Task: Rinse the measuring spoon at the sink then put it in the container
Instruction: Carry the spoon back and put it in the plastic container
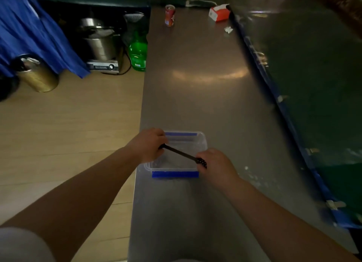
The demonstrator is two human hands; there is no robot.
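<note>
Both hands are gripping the slim black plastic measuring spoon point(181, 153) over the clear plastic container with blue clips point(175, 174): the right hand point(214, 164) is closing its fingers around one end, the left hand point(148, 144) around the other. The container is sitting on the long steel counter point(205, 85), its contents unclear. Far back, a red drink can point(169, 15) and an orange-and-white carton point(219, 12) are standing.

measuring spoon point(179, 153) ends hidden inside left hand point(148, 144) and right hand point(214, 163)
</note>
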